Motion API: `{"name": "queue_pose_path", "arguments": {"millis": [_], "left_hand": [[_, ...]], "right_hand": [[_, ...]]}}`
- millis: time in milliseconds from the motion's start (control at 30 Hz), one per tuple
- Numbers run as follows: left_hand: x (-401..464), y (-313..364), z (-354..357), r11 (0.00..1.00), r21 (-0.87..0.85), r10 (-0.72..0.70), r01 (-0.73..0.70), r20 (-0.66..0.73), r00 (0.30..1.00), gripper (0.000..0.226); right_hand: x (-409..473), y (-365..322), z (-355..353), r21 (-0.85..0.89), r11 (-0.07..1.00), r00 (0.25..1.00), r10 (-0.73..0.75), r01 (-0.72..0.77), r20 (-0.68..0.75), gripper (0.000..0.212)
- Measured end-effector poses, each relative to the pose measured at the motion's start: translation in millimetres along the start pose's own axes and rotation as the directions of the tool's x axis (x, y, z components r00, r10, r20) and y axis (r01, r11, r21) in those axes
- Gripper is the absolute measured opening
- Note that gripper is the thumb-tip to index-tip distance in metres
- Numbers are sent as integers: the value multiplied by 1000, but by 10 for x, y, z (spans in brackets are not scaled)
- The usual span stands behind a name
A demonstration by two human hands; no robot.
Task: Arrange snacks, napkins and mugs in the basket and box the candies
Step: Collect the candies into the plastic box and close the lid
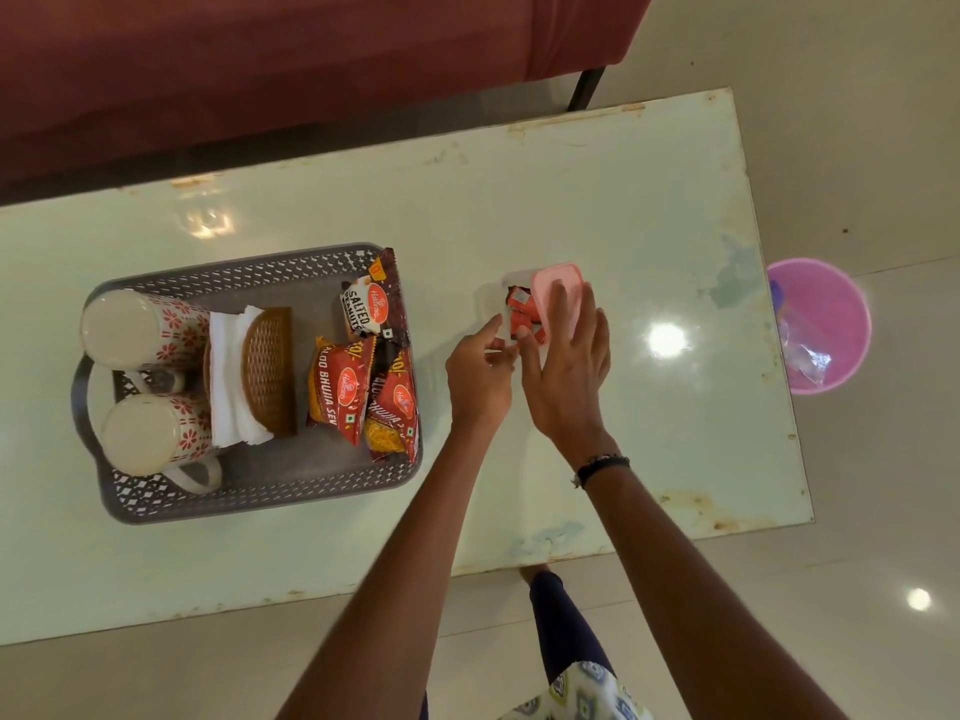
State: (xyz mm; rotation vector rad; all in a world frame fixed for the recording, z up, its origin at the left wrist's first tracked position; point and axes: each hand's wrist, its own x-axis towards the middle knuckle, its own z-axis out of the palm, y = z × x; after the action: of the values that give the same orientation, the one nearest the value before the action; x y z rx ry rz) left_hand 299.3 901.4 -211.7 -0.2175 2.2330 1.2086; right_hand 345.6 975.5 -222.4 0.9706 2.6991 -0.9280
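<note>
Pale glossy desk (597, 210): the left hand (480, 376) pinched the candy box (511, 291) rim to steady it, while the right hand (569, 371) spread flat, pressing the pink lid (550, 280) down (candies (519, 309) showing). Basket (249, 491) looked packed.

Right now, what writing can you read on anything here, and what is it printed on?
"SALTED PEANUTS", Haldiram's logo: white snack packet in the basket.
"ALOO BHUJIA SEV", partly cut off: red packet.
"10/-": packet corners.
Candy wrappers in the clear box: too blurred.

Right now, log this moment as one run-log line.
right hand: pink lid half on candy box | left hand: steadying box | basket: packed
</note>
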Motion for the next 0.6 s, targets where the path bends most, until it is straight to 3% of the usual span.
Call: {"name": "queue_pose_path", "arguments": {"millis": [133, 300, 600], "left_hand": [[-3, -21, -1, 996, -79, -27, 30, 29, 999, 42], [-35, -14, -35, 998, -66, -16, 17, 14, 1000, 33], [-58, -3, -84, 976, -182, -105, 116, 70, 992, 34]], "right_hand": [[31, -26, -6, -108, 993, 998, 43, -49, -54, 57], [-14, -76, 117, -247, 969, 998, -7, -10, -66, 60], [-8, -92, 205, -237, 971, 998, 22, -35, -57, 52]]}}
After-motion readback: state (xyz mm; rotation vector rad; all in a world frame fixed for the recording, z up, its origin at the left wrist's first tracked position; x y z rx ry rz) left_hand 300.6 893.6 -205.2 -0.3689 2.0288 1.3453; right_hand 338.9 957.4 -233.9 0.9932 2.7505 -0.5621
